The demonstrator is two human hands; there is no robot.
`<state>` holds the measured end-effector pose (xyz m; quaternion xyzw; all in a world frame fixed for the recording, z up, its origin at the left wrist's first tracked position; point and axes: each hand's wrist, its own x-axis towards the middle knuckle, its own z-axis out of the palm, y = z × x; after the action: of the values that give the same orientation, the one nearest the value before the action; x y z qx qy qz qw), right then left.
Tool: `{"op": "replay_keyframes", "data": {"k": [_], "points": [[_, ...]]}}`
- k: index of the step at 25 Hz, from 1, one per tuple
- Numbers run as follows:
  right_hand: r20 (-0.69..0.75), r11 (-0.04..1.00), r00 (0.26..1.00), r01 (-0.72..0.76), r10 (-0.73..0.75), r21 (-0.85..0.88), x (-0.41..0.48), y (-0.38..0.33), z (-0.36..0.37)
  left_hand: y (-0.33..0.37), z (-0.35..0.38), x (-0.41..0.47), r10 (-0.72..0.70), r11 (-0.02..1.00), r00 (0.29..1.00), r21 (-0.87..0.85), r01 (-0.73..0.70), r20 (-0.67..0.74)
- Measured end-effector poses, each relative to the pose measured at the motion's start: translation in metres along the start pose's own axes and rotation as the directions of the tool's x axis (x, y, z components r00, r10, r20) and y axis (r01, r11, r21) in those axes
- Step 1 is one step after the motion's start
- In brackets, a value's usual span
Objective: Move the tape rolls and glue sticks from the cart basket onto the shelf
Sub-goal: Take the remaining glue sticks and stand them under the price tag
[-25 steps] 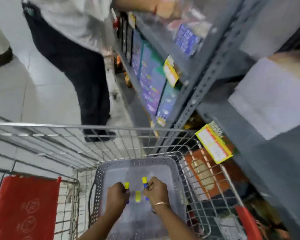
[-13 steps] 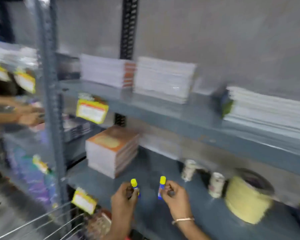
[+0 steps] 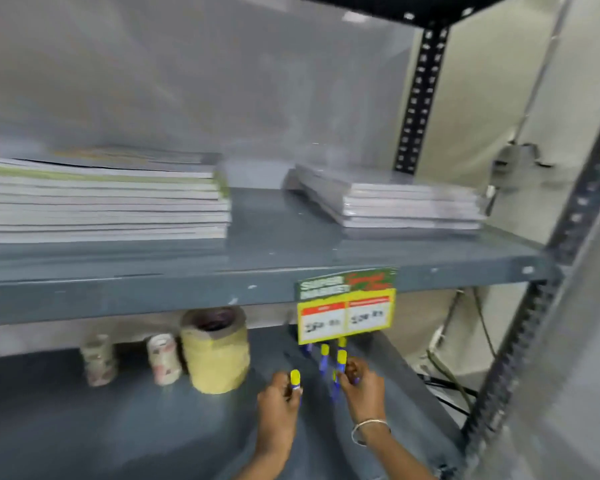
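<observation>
In the head view, two hands are seen reaching onto the lower shelf (image 3: 118, 420), under the upper shelf edge and its hanging price tag (image 3: 345, 306). The left hand (image 3: 278, 407) is clenched around one glue stick (image 3: 295, 379), held upright with its yellow cap on top. The right hand (image 3: 362, 388) is closed on a second glue stick (image 3: 339, 367), also upright. A few more glue sticks (image 3: 324, 355) are seen standing on the shelf just beyond the right hand, partly hidden by the tag. To the left, a large tape roll (image 3: 215, 355) and two smaller rolls (image 3: 163, 358) are set on end.

The standing group lies ahead and slightly right of both hands, and the right hand is judged the nearer. Both held sticks have their long axis vertical, so lowering them straight down beside the group appears to be called for.

The cart basket is not in view.
</observation>
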<state>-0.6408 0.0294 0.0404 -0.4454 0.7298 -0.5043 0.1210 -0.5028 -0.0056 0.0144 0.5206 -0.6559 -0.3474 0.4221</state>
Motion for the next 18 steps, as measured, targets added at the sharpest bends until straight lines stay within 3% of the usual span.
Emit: {"op": "replay_keyframes", "data": {"k": [6,18], "points": [[-0.099,0.99,0.991,-0.103,0.093,-0.1,0.007,0.058,-0.037,0.008,0.077,-0.014,-0.032,0.999,0.991,0.026,0.029,0.131],[-0.091,0.984,0.985,-0.155,0.147,-0.088,0.0,0.095,-0.019,0.0,0.105,-0.015,-0.013,1.0,0.993,0.012,0.012,0.118]]}}
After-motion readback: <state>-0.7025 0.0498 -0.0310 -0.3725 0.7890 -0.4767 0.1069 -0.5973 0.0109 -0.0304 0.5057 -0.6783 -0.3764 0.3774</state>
